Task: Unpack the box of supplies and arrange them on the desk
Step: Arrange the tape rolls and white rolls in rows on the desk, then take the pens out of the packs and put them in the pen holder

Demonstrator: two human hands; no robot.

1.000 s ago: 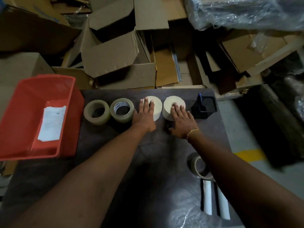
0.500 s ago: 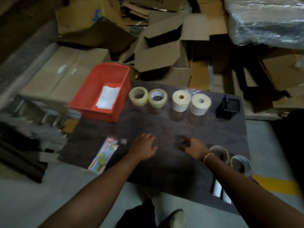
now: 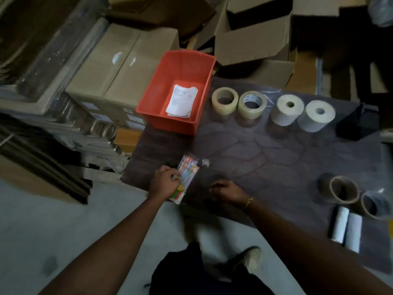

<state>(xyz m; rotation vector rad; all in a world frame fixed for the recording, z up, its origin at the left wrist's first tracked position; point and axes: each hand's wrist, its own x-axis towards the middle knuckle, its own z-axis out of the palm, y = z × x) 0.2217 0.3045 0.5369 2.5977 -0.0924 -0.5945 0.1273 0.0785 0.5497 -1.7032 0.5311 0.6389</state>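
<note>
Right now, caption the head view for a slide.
Left hand grips a colourful packet at the desk's near edge, right hand beside it; tape rolls line the back.

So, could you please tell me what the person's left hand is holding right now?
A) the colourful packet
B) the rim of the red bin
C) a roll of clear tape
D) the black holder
A, since the left hand has its fingers curled onto the colourful packet, which lies at the near edge of the desk.
</note>
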